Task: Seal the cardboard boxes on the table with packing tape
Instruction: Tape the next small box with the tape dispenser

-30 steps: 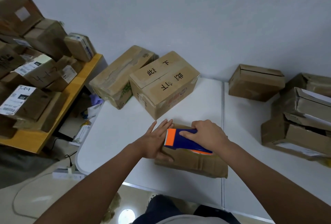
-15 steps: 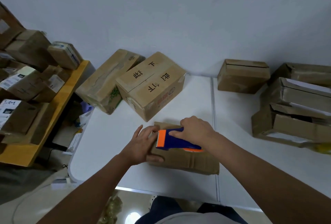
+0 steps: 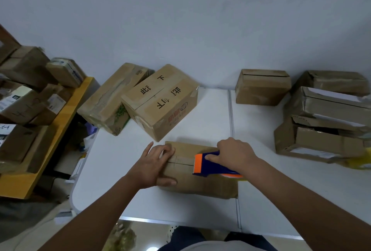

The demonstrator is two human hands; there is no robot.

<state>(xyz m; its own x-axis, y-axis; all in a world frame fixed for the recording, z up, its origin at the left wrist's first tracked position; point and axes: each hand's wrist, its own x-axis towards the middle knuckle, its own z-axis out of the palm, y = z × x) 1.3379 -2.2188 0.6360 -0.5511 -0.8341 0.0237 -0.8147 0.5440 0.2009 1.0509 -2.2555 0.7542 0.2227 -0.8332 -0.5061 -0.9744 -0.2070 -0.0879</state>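
Observation:
A flat cardboard box (image 3: 202, 184) lies near the front edge of the white table (image 3: 112, 190). My right hand (image 3: 234, 155) grips a blue and orange tape dispenser (image 3: 208, 165) and holds it on the box's top, over the centre seam. My left hand (image 3: 155, 163) rests on the box's left end, fingers spread on top and thumb against the front side. A strip of tape runs along the seam between the two hands.
Two larger boxes (image 3: 160, 102) (image 3: 112, 100) stand at the back left of the table. One small box (image 3: 262, 87) sits at the back right, and a stack of torn boxes (image 3: 323, 122) fills the right side. A wooden shelf (image 3: 60, 130) with several parcels stands left.
My right hand has drawn the dispenser to the right along the seam, away from my left hand. My left hand has settled onto the box's left end.

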